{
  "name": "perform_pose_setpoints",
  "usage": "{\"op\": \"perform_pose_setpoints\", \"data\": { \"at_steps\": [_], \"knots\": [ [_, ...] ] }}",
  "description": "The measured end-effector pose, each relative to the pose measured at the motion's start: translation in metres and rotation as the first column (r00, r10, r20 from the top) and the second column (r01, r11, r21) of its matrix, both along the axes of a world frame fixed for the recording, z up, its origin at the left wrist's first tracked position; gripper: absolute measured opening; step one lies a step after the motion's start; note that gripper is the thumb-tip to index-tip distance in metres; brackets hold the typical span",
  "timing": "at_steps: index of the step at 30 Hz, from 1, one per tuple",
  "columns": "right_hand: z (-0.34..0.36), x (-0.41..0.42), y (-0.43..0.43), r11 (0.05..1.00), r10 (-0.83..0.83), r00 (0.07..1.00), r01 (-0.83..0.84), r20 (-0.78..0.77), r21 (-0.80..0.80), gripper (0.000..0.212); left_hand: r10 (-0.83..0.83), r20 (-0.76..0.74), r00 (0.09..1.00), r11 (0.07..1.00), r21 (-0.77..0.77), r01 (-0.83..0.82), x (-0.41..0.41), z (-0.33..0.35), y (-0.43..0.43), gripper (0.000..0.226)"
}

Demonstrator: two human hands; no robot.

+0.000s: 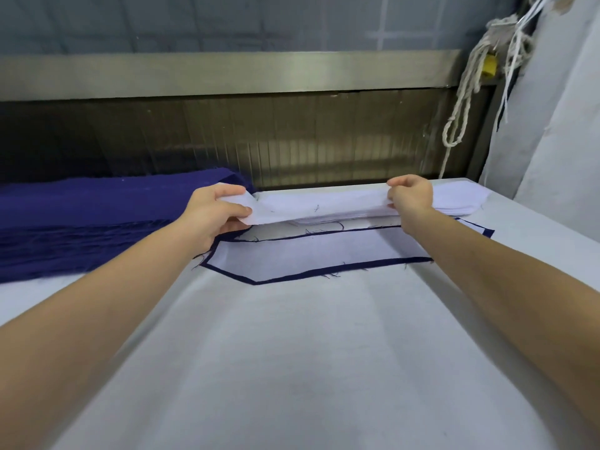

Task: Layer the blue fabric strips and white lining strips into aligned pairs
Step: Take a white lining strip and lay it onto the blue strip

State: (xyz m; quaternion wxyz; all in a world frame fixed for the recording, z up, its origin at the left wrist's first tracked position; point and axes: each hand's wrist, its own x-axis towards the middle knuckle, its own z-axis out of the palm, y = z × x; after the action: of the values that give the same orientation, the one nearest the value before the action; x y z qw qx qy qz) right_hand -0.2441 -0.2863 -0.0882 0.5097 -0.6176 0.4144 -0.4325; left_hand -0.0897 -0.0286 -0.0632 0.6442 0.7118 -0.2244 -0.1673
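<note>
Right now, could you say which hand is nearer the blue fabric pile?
Left. The left hand is beside the blue fabric pile; the right hand is farther right.

Table (292, 368) — blue strips (81, 219), lining strips (454, 199), pair (308, 254).

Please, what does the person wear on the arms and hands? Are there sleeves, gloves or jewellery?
The left hand and right hand are bare: no gloves, no rings seen. The left arm and right arm are bare too, no sleeve in view; neither wrist carries a watch or bracelet.
</note>
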Motion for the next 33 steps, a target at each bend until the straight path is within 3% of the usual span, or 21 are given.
{"op": "perform_pose_setpoints", "data": {
  "at_steps": [6,15,20,25,30,33],
  "knots": [
    [-0.006,-0.033,-0.001,0.996,0.033,0.997,-0.038,-0.069,-0.079,0.035,-0.025,0.080,0.996,0.997,0.073,0.019,-0.003,-0.008,0.027,0.029],
    [-0.011,-0.074,0.002,0.982,0.034,0.981,-0.069,-0.191,-0.178,0.034,-0.049,0.315,0.948,0.978,0.210,-0.019,-0.010,-0.033,0.047,0.025],
    [-0.016,-0.085,0.006,0.953,0.014,0.958,-0.099,-0.285,-0.286,0.029,-0.107,0.510,0.853,0.949,0.308,-0.065,-0.013,-0.040,0.053,0.027],
    [-0.017,-0.093,0.008,0.897,-0.041,0.932,-0.125,-0.360,-0.424,0.018,-0.136,0.613,0.778,0.930,0.350,-0.113,-0.016,-0.042,0.055,0.028],
    [-0.019,-0.100,0.003,0.889,-0.046,0.903,-0.158,-0.427,-0.431,0.021,-0.166,0.742,0.650,0.923,0.349,-0.162,-0.018,-0.043,0.058,0.025],
    [-0.018,-0.101,0.000,0.890,-0.061,0.899,-0.148,-0.434,-0.432,0.025,-0.163,0.769,0.618,0.927,0.334,-0.171,-0.019,-0.043,0.057,0.022]
  ]
}}
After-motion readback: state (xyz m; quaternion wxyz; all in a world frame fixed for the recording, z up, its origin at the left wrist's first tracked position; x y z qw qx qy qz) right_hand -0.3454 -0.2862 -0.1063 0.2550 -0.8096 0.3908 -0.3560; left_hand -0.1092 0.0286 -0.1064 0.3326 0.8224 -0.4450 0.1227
